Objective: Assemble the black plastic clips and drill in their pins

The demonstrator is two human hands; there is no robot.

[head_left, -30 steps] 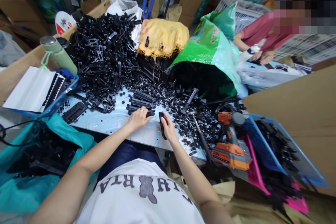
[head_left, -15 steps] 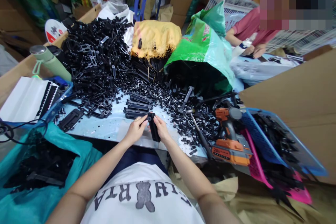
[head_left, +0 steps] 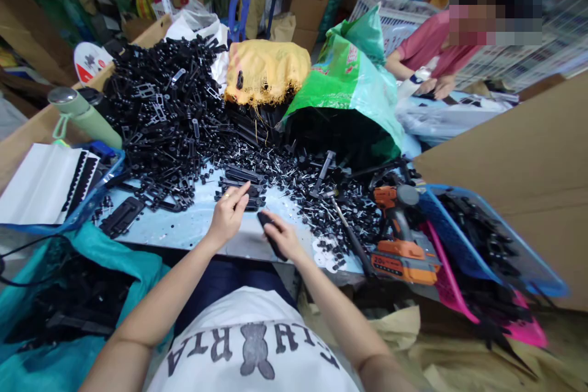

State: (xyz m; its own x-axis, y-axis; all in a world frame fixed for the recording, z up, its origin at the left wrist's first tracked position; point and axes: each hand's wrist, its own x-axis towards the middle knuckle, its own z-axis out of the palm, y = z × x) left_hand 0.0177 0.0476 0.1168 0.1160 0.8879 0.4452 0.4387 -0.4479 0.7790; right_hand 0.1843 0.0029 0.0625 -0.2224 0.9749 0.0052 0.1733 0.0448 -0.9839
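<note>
My right hand (head_left: 285, 237) grips a long black plastic part (head_left: 265, 220) over the front edge of the table; the fingers cover some of it. My left hand (head_left: 225, 220) is at the short row of similar black plastic parts (head_left: 241, 173), its fingers stretched out over the near ones. Whether the fingertips touch them I cannot tell. Small black pieces with metal pins (head_left: 294, 179) lie scattered behind and right of the row.
A large heap of black parts (head_left: 160, 110) fills the back left. An open green sack (head_left: 340, 92) lies behind. On the right are a hammer (head_left: 351, 236), an orange cordless drill (head_left: 399, 245) and a blue basket (head_left: 542, 275). Across the table sits another person (head_left: 425, 37).
My left hand has let go of the black part and moved left to the row. My right hand keeps the part, now tilted and slightly lower.
</note>
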